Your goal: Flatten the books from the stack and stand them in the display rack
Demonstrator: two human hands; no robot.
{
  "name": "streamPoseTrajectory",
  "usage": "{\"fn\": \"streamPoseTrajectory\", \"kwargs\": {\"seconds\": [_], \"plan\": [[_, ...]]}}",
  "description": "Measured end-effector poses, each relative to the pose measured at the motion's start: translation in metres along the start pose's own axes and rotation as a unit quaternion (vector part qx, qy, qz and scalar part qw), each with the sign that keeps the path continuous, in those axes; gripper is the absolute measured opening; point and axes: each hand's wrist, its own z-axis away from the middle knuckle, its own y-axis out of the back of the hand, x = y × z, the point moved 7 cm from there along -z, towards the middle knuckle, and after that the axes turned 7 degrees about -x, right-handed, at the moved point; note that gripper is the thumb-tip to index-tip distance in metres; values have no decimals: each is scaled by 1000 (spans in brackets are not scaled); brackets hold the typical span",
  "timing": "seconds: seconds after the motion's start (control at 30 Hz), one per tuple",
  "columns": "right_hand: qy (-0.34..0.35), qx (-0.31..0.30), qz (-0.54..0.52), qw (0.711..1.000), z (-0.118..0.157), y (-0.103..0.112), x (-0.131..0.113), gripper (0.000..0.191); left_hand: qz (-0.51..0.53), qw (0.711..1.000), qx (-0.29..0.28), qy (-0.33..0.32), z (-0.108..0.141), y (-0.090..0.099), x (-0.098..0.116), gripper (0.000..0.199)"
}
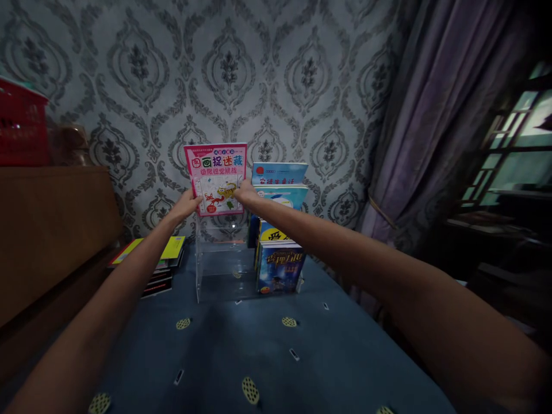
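A pink book (219, 178) with cartoon animals on its cover stands upright at the top left of a clear tiered rack (224, 264). My left hand (188, 203) grips its lower left edge, and my right hand (245, 192) holds its right edge. Both hands are closed on it. On the rack's right side stand light-blue books (280, 172), a yellow book (272, 232) and, lowest at the front, a dark-blue book (280, 269). The pink book's lower edge meets the rack's rear tier; whether it rests there I cannot tell.
Left of the rack lies a stack of books (172, 248) with a yellow one on top. A wooden cabinet (56, 230) bearing a red basket (22, 123) stands at the left. Patterned wall behind; purple curtain (409, 132) at the right. A blue cloth (224, 356) covers the table.
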Motion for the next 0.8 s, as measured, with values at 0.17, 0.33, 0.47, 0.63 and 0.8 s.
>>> {"fn": "streamPoseTrajectory", "kwargs": {"seconds": [0.17, 0.33, 0.47, 0.63, 0.8], "plan": [[-4, 29, -16, 999, 1, 16, -18, 55, -39, 998, -38, 24, -2, -1, 4, 51], [45, 90, -16, 995, -8, 37, -44, 64, -76, 994, -59, 51, -1, -3, -3, 39], [28, 69, -1, 997, -19, 41, -48, 57, -84, 993, -67, 54, 1, -6, -8, 33], [12, 48, 43, 998, -16, 38, -49, 37, -84, 993, -70, 51, 0, -6, -9, 24], [35, 52, 80, 995, -10, 35, -53, 34, -71, 995, -52, 35, -4, -1, -8, 28]]}}
